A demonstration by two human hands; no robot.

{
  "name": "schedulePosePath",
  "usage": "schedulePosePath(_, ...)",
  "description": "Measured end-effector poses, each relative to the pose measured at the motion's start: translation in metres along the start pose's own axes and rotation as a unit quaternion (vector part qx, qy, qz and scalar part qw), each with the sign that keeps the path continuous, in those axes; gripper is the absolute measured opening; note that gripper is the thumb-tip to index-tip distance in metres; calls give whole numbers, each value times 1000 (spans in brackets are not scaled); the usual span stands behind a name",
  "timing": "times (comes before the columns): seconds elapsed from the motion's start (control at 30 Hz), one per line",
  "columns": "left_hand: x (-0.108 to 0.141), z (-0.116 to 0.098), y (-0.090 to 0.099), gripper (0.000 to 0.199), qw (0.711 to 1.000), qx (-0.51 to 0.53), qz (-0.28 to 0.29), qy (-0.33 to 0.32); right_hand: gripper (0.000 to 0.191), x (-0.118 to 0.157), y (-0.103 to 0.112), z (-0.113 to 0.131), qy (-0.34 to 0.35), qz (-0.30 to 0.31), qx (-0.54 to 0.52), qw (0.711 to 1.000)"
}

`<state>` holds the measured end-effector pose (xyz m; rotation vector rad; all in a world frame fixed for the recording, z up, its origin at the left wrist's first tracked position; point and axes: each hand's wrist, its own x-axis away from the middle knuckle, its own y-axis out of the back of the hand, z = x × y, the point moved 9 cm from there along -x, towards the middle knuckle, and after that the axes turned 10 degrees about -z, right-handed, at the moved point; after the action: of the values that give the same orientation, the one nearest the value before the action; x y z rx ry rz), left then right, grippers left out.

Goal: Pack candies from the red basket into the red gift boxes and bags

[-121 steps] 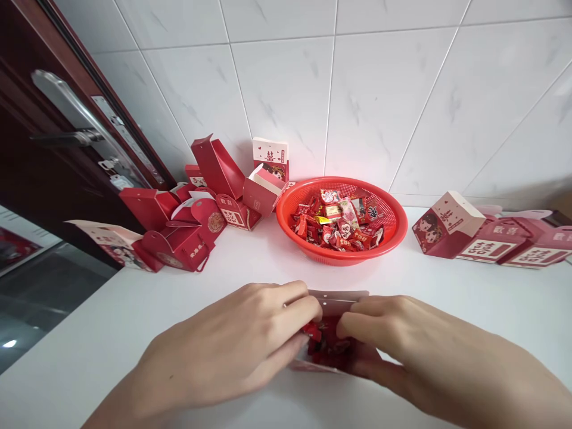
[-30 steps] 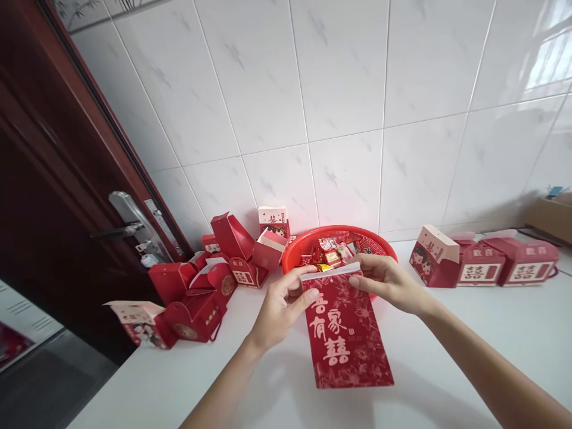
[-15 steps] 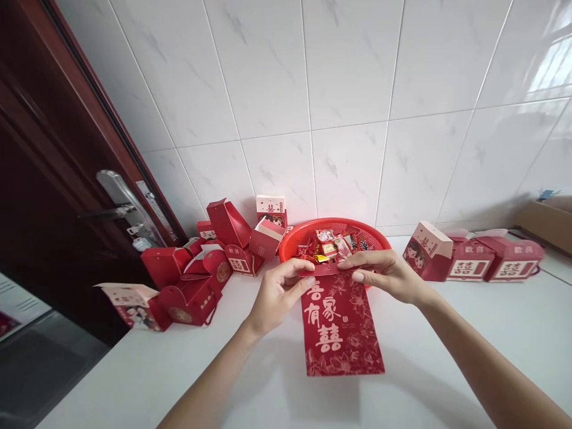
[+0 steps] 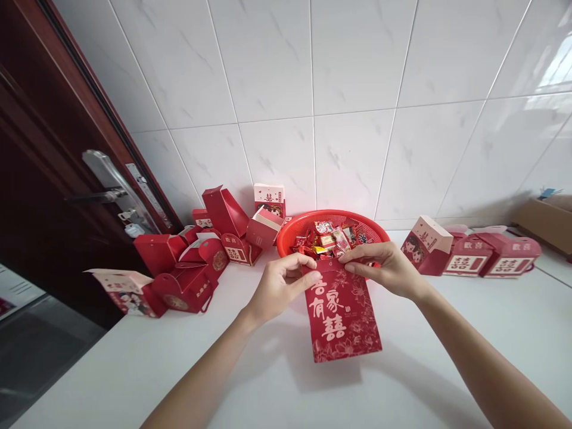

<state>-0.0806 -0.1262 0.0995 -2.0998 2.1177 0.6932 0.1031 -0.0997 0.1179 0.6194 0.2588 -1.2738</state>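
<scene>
Between my hands hangs a flat red paper gift bag with pink Chinese characters and a flower pattern, held by its top edge above the white table. My left hand pinches the top left corner between thumb and fingers. At the top right corner, my right hand is closed on the bag in the same way. Just behind the bag stands a red plastic basket of wrapped candies; the bag and my hands cover its front.
At the left, several red candy boxes lie jumbled beside the dark door. Three boxes stand in a row at the right. A brown cardboard box sits at the far right, and a tiled wall rises behind.
The bag's lower end has risen slightly and tilted, and its top flap now lies flatter against the front. Both hands keep their hold, and the view has shifted a little.
</scene>
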Motion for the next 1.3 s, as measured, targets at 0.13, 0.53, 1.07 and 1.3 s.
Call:
schedulePosePath(0.13, 1, 0, -2, 22, 1000, 0, 2, -6, 39, 0, 2, -2, -8, 2, 28, 1000)
schedulePosePath(0.53, 1, 5, -1, 25, 999, -9, -17, -28, 33, 0, -10, 1, 18, 57, 76, 995)
schedulePosePath(1.07, -1, 7, -4, 28, 998, 31, -54, -30, 32, 1, 46, 31, 53, -32, 130, 990)
schedulePosePath(1.3, 58, 45, -90, 41, 979, 45, 200, 18, 30, 64, 203, 42, -16, -348, 184, 919)
